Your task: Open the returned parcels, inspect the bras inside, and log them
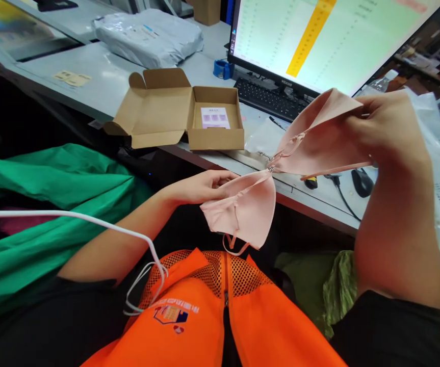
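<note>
A pale pink bra (256, 206) is stretched between my two hands above the desk's front edge. A small metal clasp (270, 168) joins its halves in the middle, and a thin strap loop hangs below the nearer cup. My left hand (204, 186) is closed on the edge of the lower cup, its fingertips partly behind the fabric. Higher up and to the right, my right hand (388, 125) grips the outer end of the other half; some of its fingers are hidden by the cloth. Behind the bra stands an open cardboard box (215, 140) with a printed card (215, 118) inside.
A monitor (330, 46) and black keyboard (265, 99) stand behind the bra. On the desk are a white plastic parcel (149, 38), a blue tape roll (223, 69) and a mouse (362, 182). A white cable (101, 222) crosses my left arm. Green cloth (51, 188) lies left.
</note>
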Tool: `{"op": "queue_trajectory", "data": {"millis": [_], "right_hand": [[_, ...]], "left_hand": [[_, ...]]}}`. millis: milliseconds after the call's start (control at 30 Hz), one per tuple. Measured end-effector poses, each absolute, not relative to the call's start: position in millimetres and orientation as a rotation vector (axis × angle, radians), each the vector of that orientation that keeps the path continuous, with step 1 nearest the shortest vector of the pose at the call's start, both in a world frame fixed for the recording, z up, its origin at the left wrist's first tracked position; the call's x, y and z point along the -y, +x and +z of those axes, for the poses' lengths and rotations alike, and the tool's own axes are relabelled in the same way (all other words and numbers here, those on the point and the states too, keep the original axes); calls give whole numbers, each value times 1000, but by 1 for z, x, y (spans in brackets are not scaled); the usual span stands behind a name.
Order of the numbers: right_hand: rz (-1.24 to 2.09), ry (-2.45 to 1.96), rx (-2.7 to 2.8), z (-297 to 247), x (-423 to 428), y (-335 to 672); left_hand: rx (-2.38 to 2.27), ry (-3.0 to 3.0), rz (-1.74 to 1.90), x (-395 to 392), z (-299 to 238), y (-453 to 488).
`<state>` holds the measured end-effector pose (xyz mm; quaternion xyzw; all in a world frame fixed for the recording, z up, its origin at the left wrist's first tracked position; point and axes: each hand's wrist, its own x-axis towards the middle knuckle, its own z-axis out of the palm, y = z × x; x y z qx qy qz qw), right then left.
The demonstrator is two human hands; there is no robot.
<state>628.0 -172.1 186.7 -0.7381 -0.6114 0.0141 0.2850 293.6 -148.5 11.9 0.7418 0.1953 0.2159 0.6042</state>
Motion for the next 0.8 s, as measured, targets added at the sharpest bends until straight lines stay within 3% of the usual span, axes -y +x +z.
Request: {"op": "queue_trajectory", "data": {"millis": [200, 367, 533, 800], "right_hand": [[3, -1851, 1713, 187, 177, 615], [-116, -1342, 1843, 165, 206, 584], [-134, -1190, 1659, 130, 245, 579], [-518, -1162, 1295, 68, 254, 649]], "left_hand": [[-382, 1613, 415, 164, 3, 309], [-208, 1279, 382, 193, -26, 349], [-81, 849, 720, 215, -34, 375], [-326, 1006, 1080, 227, -12, 366]]}}
